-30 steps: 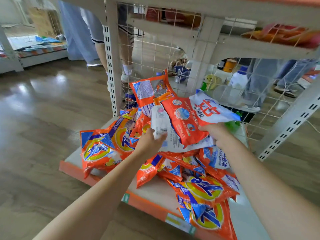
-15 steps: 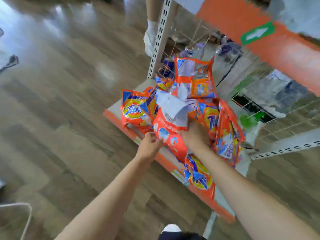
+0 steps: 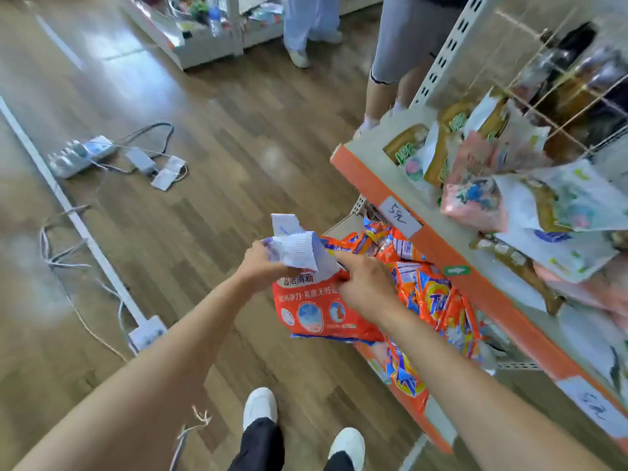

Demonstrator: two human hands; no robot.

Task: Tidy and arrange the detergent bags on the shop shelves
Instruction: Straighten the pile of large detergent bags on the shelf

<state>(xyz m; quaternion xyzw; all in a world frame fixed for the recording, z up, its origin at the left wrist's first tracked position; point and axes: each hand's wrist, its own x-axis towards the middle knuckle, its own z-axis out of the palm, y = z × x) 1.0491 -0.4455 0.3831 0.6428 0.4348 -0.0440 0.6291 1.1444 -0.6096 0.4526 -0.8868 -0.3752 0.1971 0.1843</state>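
I am holding a glossy orange plastic detergent bag (image 3: pixel 323 307) out past the front lip of the bottom shelf (image 3: pixel 377 360), over open wood-plank floor (image 3: pixel 210 205) at nine o'clock. My left hand (image 3: pixel 260 265) is pinching its crumpled white-and-blue top; my right hand (image 3: pixel 365 287), fingers curled, is gripping its three o'clock edge. More crinkled orange bags (image 3: pixel 438 300) are lying heaped on that shelf.

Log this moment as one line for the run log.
left hand: grips white-and-blue bag | right hand: grips orange detergent bag | bags: held off bottom shelf | pile: untidy
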